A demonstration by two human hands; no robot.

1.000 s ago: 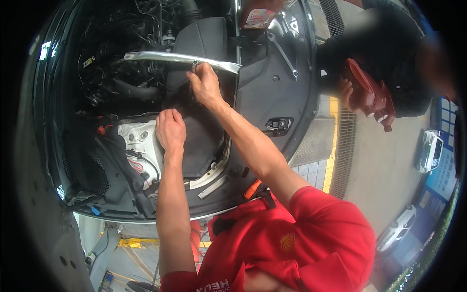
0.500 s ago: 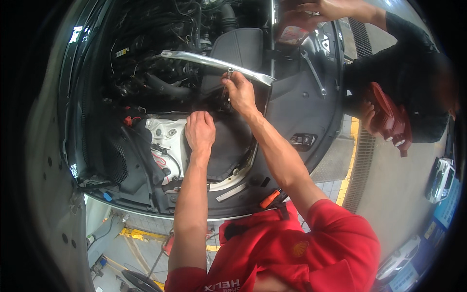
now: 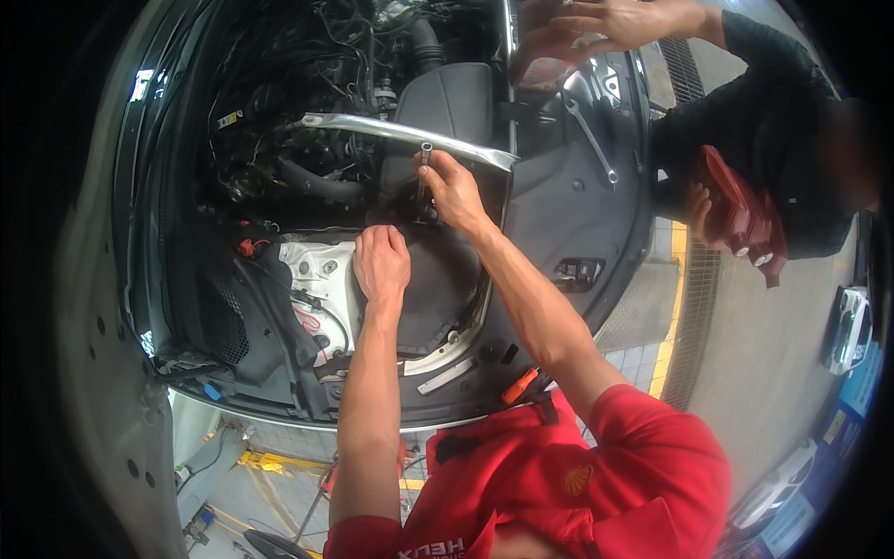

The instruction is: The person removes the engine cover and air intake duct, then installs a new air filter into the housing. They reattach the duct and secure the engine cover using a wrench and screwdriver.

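Note:
My right hand (image 3: 449, 186) is closed around a slim metal socket tool (image 3: 426, 151), whose round socket end points up beside the silver brace bar (image 3: 410, 132). Most of the tool is hidden by my fingers and the dark gap below. Back up and fingers bent together, my left hand (image 3: 382, 261) lies at the edge of the white metal panel (image 3: 326, 265) in the engine bay. Its fingertips are hidden, so what they grip, if anything, does not show. A dark cover (image 3: 438, 289) lies just right of that hand.
A combination wrench (image 3: 592, 140) lies on the black front trim (image 3: 549, 205). An orange-handled tool (image 3: 520, 385) rests near my body. At the right, a co-worker (image 3: 754, 130) stands close with a red lamp-shaped part (image 3: 736, 219); one of their hands (image 3: 624, 23) reaches over the car.
My right hand has shifted slightly, and the socket end now shows more clearly above the fingers. My left hand stays at the panel edge. The view has moved a little.

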